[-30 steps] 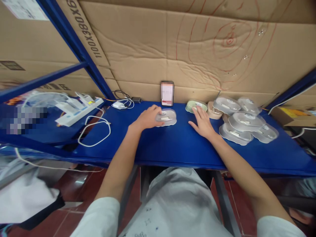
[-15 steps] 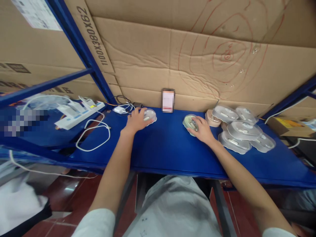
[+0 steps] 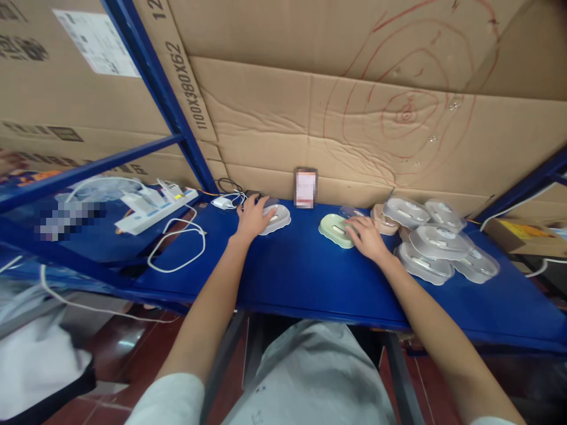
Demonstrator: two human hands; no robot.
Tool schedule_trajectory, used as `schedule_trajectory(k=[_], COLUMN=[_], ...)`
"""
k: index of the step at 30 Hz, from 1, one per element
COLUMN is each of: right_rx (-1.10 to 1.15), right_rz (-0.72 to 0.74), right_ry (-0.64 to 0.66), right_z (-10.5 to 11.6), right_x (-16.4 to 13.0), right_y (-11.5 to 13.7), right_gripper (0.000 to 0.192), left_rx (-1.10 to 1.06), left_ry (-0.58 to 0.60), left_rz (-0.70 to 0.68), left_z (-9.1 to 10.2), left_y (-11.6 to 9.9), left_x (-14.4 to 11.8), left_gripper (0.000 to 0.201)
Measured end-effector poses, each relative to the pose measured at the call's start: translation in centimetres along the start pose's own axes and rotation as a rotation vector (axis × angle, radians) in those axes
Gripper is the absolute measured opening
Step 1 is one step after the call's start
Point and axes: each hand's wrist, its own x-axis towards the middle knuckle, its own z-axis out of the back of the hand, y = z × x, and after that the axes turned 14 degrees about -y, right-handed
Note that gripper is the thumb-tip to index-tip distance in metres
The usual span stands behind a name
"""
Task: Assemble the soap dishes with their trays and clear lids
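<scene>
My left hand lies over the left side of a clear lidded dish, which rests at the back of the blue shelf top. The fingers curl on the dish. My right hand grips the right end of a pale green dish, also flat on the shelf top. A clear lid shows just behind the green dish. Both forearms reach forward from the bottom of the view.
A heap of clear lidded dishes and a beige one lie to the right. A phone stands against the cardboard wall. At the left are a charger, a looped white cable and a power strip.
My left hand has carried the clear dish from the middle of the shelf to the back left. My right hand has closed on the green dish and shifted it slightly left.
</scene>
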Motion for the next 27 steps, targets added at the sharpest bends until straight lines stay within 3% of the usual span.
schedule_trajectory(k=[3,6,14,21,27], right_rx=[-0.005,-0.012,-0.006,-0.088,-0.274], right_rz=[0.055,0.074,0.085,0.076,-0.063], right_ry=[0.049,0.063,0.006,-0.068,-0.194], right_z=[-0.3,-0.4,0.8,0.6,2.6], right_x=[-0.3,-0.3,0.0,0.3,0.5], right_y=[1.8,2.8,2.4,1.4,-0.4], right_gripper=[0.051,0.050,0.052,0.039,0.056], left_rx=[0.011,0.016,-0.081,-0.099,-0.144], left_ry=[0.020,0.111,0.236,0.164,0.077], left_rz=[-0.066,-0.139,-0.248,-0.275,-0.320], left_z=[0.3,0.2,0.0,0.0,0.1], left_y=[-0.7,-1.0,-1.8,-3.6,-4.6], left_x=[-0.3,-0.5,-0.6,-1.2,-1.7], left_gripper=[0.044,0.039,0.039,0.038,0.039])
